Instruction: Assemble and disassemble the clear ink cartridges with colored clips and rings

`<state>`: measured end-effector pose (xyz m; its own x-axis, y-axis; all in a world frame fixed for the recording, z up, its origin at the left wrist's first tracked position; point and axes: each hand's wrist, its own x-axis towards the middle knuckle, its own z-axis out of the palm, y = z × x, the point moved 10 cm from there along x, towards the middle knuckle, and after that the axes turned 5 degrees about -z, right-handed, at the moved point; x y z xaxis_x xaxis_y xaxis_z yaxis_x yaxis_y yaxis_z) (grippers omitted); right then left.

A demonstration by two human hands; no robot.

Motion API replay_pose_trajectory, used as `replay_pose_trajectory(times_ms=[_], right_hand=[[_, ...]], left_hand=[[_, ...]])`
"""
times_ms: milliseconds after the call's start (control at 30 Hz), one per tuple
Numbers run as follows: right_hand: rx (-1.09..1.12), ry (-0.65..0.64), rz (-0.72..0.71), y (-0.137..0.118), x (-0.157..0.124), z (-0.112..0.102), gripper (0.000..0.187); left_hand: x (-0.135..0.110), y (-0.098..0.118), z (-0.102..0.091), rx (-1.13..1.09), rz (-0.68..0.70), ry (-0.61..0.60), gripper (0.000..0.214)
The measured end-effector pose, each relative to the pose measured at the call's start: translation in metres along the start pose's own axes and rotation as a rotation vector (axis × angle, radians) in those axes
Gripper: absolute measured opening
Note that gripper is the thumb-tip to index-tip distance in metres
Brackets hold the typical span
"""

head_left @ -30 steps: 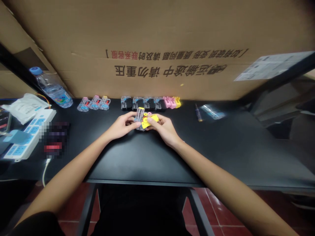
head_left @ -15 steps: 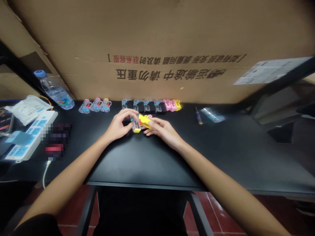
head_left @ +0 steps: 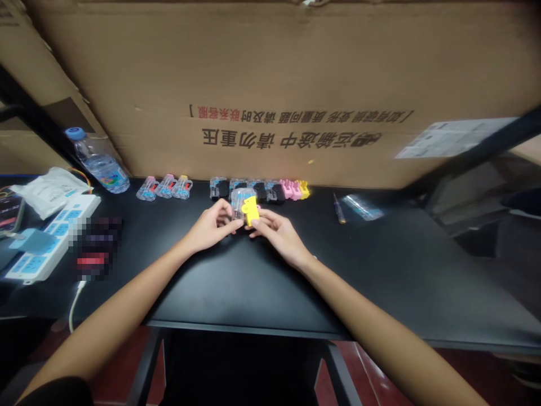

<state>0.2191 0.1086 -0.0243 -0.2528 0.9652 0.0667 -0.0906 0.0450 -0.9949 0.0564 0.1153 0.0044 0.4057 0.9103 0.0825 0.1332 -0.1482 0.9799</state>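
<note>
My left hand (head_left: 211, 226) is closed, with thumb and fingers pinching a small clear plastic toy pistol body (head_left: 242, 198) that has bluish parts inside. In my right hand (head_left: 282, 234), a bright yellow plastic piece (head_left: 252, 212) is pinched between thumb and fingers. The two parts are held together above the black desk; whether they are joined I cannot tell. Just behind stand several clear-and-black toy pistols (head_left: 218, 188) in a row. Pink plastic pieces (head_left: 289, 189) and another yellow piece (head_left: 304, 190) continue that row to the right.
Three clear toy pistols (head_left: 167, 186) lie at the back left. A screwdriver (head_left: 338, 209) and a clear packet (head_left: 362, 207) lie to the right. A water bottle (head_left: 105, 169), a white pouch (head_left: 51, 190) and a power strip (head_left: 53, 239) occupy the left. Cardboard (head_left: 262, 62) stands behind.
The clear body and yellow piece have been turned, so the yellow piece now sits upright against the body's right side. Both hands stay close together. The camera view has tilted up slightly.
</note>
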Motion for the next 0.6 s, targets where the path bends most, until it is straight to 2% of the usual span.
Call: replay_pose_trajectory(times_ms=[100,167,233,367,433,500,600], right_hand=[[-0.06,-0.057,-0.025,-0.004,-0.002,0.01,0.047],[-0.071,-0.043,-0.046,-0.009,-0.001,0.008,0.043],[-0.065,0.023,-0.065,-0.014,0.001,-0.002,0.041],[-0.03,0.247,-0.104,-0.021,0.002,-0.036,0.043],[-0.058,0.293,-0.124,-0.024,0.0,-0.041,0.044],[-0.115,0.213,-0.116,-0.024,-0.001,-0.027,0.044],[-0.156,0.007,-0.063,-0.021,-0.004,0.006,0.042]], left_hand=[[0.0,0.005,-0.002,0.06,0.02,0.013,0.039],[0.0,0.009,-0.007,0.095,0.037,0.032,0.037],[0.001,0.015,-0.016,0.1,0.052,0.07,0.035],[0.0,0.023,-0.036,0.091,0.088,0.2,0.034],[-0.001,0.022,-0.034,0.113,0.089,0.2,0.034],[0.0,0.016,-0.021,0.135,0.067,0.124,0.035],[-0.001,0.011,-0.005,0.123,0.056,0.022,0.037]])
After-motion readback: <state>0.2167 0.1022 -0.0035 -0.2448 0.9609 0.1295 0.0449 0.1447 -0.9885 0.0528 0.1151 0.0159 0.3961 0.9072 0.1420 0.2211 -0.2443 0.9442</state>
